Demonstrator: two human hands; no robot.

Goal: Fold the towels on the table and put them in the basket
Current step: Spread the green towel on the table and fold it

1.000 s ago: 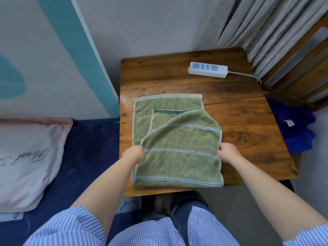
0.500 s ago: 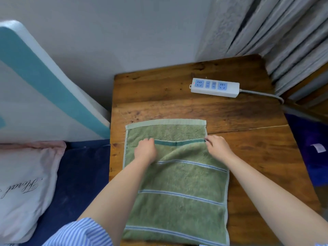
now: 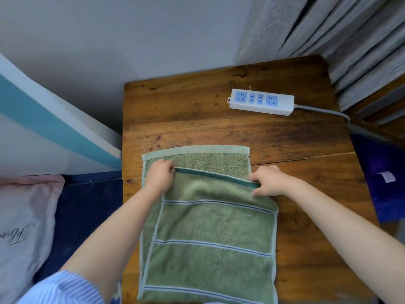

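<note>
A green towel (image 3: 210, 229) with pale stripes lies on the wooden table (image 3: 197, 119), folded once over itself. Its upper layer ends at a dark green hem a little short of the far hem of the lower layer. My left hand (image 3: 158, 175) pinches the left corner of that upper hem. My right hand (image 3: 269, 181) pinches its right corner. Both hands rest low against the towel. No basket is in view.
A white power strip (image 3: 262, 102) with blue sockets lies at the table's far right, its cable running off right. A blue cloth (image 3: 381, 183) sits past the right edge. A pink pillow (image 3: 24, 227) lies on blue bedding at the left. Curtains hang behind.
Both hands carried the towel's near edge away from me over the lower layer, from the middle of the towel to near its far hem. The view moved closer to the table.
</note>
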